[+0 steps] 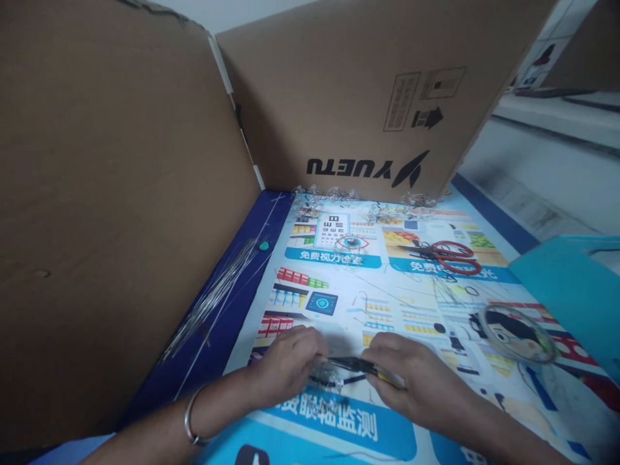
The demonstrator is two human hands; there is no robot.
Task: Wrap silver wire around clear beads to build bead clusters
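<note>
My right hand (411, 371) is closed around a pair of pliers (352, 364) with black jaws and partly yellow handles. The jaws point left, reaching my left hand (293, 361). That hand is pinched, with a silver bangle on its wrist. Just below its fingertips is a clear, glittery cluster of wire and beads (328, 378), which it appears to grip. The fingers hide the exact hold, and the small details are blurred. A few bent wire pieces (361, 303) lie beyond the hands on the printed sheet (300, 310).
Red-handled scissors (455, 257) lie farther back on the right. A round clear container (518, 332) stands nearer, also right. A bundle of straight wires (213, 300) lies at left. Several clear wire pieces (334, 194) line the back, against a cardboard wall (358, 97). Another cardboard panel (106, 194) rises at left.
</note>
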